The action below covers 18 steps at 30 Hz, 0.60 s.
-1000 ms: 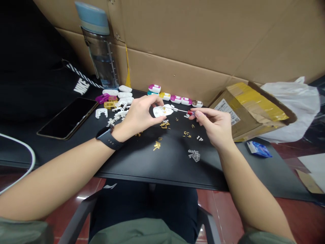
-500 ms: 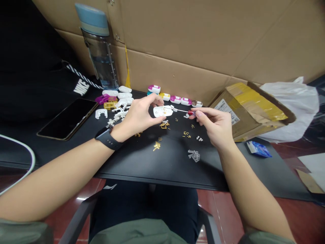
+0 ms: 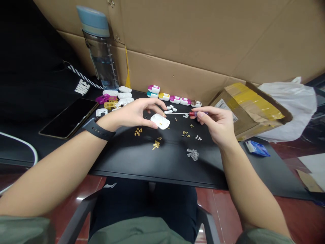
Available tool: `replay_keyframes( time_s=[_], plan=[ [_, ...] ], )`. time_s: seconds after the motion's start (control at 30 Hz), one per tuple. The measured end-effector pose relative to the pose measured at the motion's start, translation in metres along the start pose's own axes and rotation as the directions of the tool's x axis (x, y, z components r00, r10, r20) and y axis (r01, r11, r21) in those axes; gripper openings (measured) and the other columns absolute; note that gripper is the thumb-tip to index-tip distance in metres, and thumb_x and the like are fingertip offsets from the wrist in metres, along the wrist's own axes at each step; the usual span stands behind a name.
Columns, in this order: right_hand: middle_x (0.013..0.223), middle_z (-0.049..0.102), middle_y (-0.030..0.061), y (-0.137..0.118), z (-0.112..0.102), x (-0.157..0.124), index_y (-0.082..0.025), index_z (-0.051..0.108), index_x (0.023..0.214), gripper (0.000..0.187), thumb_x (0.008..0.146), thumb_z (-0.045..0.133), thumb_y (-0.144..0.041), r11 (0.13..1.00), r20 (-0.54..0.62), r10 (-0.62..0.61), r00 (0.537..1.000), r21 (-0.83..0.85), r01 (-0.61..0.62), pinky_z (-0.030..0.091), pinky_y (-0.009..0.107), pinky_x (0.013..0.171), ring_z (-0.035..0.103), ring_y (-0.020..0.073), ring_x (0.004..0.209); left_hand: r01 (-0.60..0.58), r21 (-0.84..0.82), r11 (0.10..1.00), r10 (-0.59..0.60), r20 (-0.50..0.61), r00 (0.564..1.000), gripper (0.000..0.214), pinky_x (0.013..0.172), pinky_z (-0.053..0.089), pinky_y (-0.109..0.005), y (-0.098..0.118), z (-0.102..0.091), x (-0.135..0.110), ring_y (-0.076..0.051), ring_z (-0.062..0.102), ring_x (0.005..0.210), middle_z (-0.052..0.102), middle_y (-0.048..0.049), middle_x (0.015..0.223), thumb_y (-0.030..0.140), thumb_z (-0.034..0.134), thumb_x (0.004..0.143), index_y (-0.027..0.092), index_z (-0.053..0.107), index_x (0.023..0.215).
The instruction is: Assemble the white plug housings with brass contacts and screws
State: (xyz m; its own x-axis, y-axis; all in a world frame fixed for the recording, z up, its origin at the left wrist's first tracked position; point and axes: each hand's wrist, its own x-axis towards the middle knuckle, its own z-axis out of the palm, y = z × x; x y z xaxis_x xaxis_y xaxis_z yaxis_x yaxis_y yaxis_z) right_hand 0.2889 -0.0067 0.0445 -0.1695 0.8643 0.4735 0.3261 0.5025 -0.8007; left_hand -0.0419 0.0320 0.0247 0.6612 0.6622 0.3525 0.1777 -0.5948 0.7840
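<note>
My left hand (image 3: 135, 113) is closed round the edge of a white oval plastic shell (image 3: 159, 121), thumb at its near side and fingers curled above it. A few small gold bits lie in the shell. My right hand (image 3: 215, 123) pinches a screwdriver (image 3: 194, 114) by its red handle, the thin shaft pointing left. Its tip is close to my left fingertips and the shell's far edge, where a small gold square piece (image 3: 164, 115) shows. Whether the tip touches that piece I cannot tell.
Small gold parts (image 3: 138, 131), gold strips (image 3: 156, 145) and clear plastic pieces (image 3: 193, 154) lie on the black table. Finished-looking coloured shells (image 3: 175, 99) line the back. A phone (image 3: 68, 118) and bottle (image 3: 99, 54) stand left; a cardboard box (image 3: 243, 108) stands right.
The white shell has tilted and dropped slightly toward me, and my left hand has shifted left. The screwdriver shaft now lies above the shell's far edge, with a gold piece near its tip.
</note>
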Motion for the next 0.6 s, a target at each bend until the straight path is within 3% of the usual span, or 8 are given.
replay_keyframes(
  time_s=[0.13, 0.33, 0.47, 0.6],
  plan=[
    [0.093, 0.088, 0.0059, 0.000, 0.002, -0.001, -0.026, 0.092, 0.108, 0.019, 0.098, 0.085, -0.040, 0.999, 0.068, 0.034, 0.997, 0.015, -0.035, 0.068, 0.036, 0.078, 0.083, 0.0233, 0.086, 0.018, -0.009, 1.000, -0.016, 0.140, 0.990, 0.053, 0.102, 0.063, -0.036, -0.001, -0.011, -0.002, -0.027, 0.082, 0.123, 0.084, -0.0097, 0.127, 0.032, 0.093, 0.087, 0.030, 0.070, 0.135],
    [0.093, 0.089, 0.0052, -0.001, 0.006, -0.002, -0.026, 0.092, 0.106, 0.017, 0.097, 0.087, -0.040, 0.998, 0.134, 0.047, 0.990, 0.045, -0.054, 0.068, 0.033, 0.080, 0.083, 0.0207, 0.083, 0.041, -0.025, 0.999, -0.035, 0.204, 0.978, 0.039, 0.109, 0.060, -0.039, -0.002, -0.013, -0.003, -0.025, 0.081, 0.121, 0.083, -0.0070, 0.126, 0.025, 0.092, 0.085, 0.031, 0.077, 0.121],
    [0.095, 0.090, 0.0060, -0.002, 0.007, -0.002, -0.026, 0.093, 0.106, 0.019, 0.096, 0.088, -0.041, 0.999, 0.157, 0.045, 0.987, 0.023, -0.049, 0.069, 0.033, 0.080, 0.083, 0.0214, 0.085, 0.063, -0.041, 0.997, -0.051, 0.241, 0.969, 0.043, 0.107, 0.062, -0.038, -0.003, -0.015, -0.004, -0.023, 0.082, 0.119, 0.084, -0.0051, 0.125, 0.023, 0.092, 0.083, 0.034, 0.076, 0.122],
    [0.095, 0.090, 0.0063, -0.004, 0.009, -0.002, -0.026, 0.093, 0.104, 0.021, 0.094, 0.089, -0.044, 0.998, 0.173, 0.059, 0.983, -0.006, -0.059, 0.070, 0.035, 0.079, 0.083, 0.0227, 0.085, 0.029, 0.029, 0.999, -0.035, 0.229, 0.973, 0.040, 0.094, 0.066, -0.037, -0.001, -0.016, -0.004, -0.025, 0.085, 0.107, 0.086, -0.0045, 0.114, 0.028, 0.098, 0.078, 0.033, 0.081, 0.114]
  ],
)
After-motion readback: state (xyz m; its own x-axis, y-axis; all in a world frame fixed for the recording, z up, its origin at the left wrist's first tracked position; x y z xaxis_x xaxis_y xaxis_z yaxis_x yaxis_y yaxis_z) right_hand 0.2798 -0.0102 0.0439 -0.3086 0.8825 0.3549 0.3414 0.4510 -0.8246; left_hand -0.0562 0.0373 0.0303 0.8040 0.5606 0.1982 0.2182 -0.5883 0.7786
